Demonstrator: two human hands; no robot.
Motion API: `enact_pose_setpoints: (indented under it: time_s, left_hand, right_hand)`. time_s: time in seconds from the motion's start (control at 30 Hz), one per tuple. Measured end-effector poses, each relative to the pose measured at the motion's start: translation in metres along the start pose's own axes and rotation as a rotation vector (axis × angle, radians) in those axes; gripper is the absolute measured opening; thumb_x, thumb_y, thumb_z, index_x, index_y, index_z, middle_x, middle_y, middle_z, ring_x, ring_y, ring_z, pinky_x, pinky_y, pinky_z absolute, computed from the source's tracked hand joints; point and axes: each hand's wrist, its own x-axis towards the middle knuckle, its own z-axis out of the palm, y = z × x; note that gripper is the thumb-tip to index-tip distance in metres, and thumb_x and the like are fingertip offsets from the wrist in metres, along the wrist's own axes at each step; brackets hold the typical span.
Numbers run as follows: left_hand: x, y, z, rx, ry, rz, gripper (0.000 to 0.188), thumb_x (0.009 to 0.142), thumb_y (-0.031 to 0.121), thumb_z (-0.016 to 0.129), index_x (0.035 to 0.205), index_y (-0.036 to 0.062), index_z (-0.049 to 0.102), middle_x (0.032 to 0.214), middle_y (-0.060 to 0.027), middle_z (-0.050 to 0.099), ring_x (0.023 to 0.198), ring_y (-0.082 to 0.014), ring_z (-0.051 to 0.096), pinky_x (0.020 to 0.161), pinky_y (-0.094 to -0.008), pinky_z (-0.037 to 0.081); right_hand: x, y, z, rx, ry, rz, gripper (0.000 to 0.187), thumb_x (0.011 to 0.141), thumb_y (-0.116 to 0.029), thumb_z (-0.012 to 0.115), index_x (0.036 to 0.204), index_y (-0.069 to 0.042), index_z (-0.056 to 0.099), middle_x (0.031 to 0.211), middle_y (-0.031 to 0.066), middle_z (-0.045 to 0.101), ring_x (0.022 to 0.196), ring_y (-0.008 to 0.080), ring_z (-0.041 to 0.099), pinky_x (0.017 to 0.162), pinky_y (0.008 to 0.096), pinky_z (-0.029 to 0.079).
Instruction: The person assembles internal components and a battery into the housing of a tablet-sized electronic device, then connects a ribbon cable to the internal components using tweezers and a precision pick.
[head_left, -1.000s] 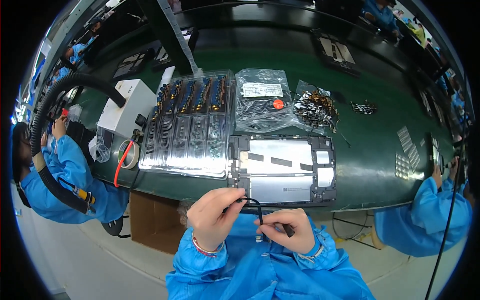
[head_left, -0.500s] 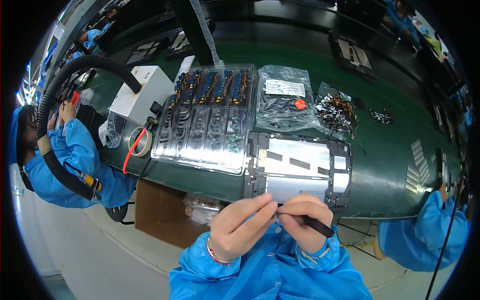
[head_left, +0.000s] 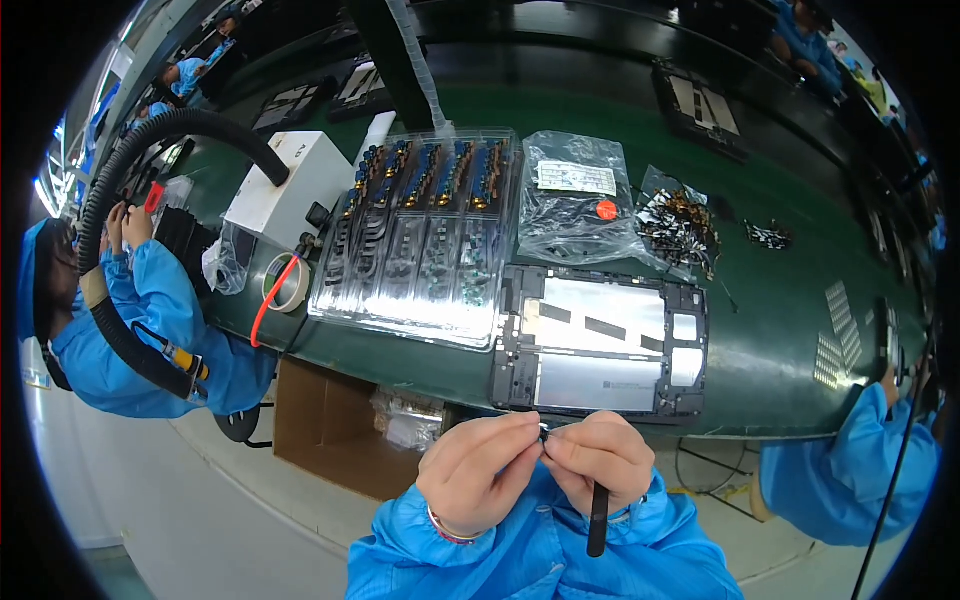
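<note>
My left hand [head_left: 482, 468] is closed in a pinch on a tiny dark part [head_left: 544, 434], too small to identify. The fingertips of my right hand [head_left: 602, 458] meet it at the same part. A slim black tool with a flat end [head_left: 598, 522] is also gripped in my right hand, its end hanging below the palm; its tip is hidden by the fingers. Just beyond both hands, an open tablet-like device [head_left: 600, 386] lies flat on the green bench, with silver plates and a black frame. Neither hand touches it.
A clear compartment tray [head_left: 405, 310] of small parts stands left of the device. Behind lie a clear plastic bag [head_left: 570, 225] and a bag of small cables [head_left: 678, 225]. A white box [head_left: 290, 185], tape roll [head_left: 288, 283] and black hose [head_left: 98, 220] are left. Co-workers sit both sides.
Both hands have drawn slightly nearer to me, away from the device. The black tool has swung from slanting rightward to pointing down.
</note>
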Motion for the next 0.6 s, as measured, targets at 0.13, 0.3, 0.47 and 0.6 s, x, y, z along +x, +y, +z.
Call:
enact_pose_setpoints:
  time_s: [0.13, 0.3, 0.47, 0.6]
  left_hand:
    - [0.001, 0.000, -0.001, 0.006, 0.015, -0.037, 0.021, 0.062, -0.006, 0.068, 0.081, 0.0006, 0.064, 0.081, -0.0122, 0.066, 0.068, -0.0232, 0.065, 0.060, -0.0281, 0.053]
    - [0.025, -0.008, -0.011, 0.011, -0.179, 0.063, 0.020, 0.060, -0.004, 0.067, 0.079, 0.0031, 0.065, 0.082, -0.0101, 0.067, 0.068, -0.0229, 0.064, 0.062, -0.0293, 0.053]
    - [0.128, -0.057, -0.012, 0.276, -0.043, 0.245, 0.016, 0.067, -0.002, 0.063, 0.083, -0.0001, 0.063, 0.092, -0.0140, 0.065, 0.079, -0.0272, 0.064, 0.071, -0.0329, 0.050]
    - [0.197, -0.156, 0.013, 0.762, -0.222, 0.404, 0.009, 0.072, 0.008, 0.060, 0.078, 0.0022, 0.064, 0.095, -0.0070, 0.064, 0.089, -0.0261, 0.059, 0.078, -0.0327, 0.048]
  right_hand:
    - [0.002, 0.001, 0.002, -0.018, -0.007, -0.015, 0.024, 0.064, -0.002, 0.074, 0.086, -0.003, 0.066, 0.080, 0.0092, 0.064, 0.057, 0.0174, 0.058, 0.046, 0.0252, 0.041]
    - [-0.003, -0.005, -0.007, 0.140, 0.029, 0.245, 0.024, 0.063, 0.003, 0.073, 0.085, -0.003, 0.067, 0.079, 0.0111, 0.064, 0.063, 0.0201, 0.061, 0.051, 0.0258, 0.047]
    - [-0.014, -0.001, -0.032, 0.193, 0.244, 0.282, 0.016, 0.069, 0.004, 0.069, 0.083, -0.002, 0.064, 0.081, 0.0109, 0.060, 0.066, 0.0188, 0.059, 0.057, 0.0253, 0.047]
    - [-0.016, -0.003, -0.037, 0.160, 0.335, 0.223, 0.015, 0.068, 0.005, 0.067, 0.081, -0.002, 0.062, 0.078, 0.0112, 0.058, 0.063, 0.0175, 0.057, 0.055, 0.0249, 0.045]
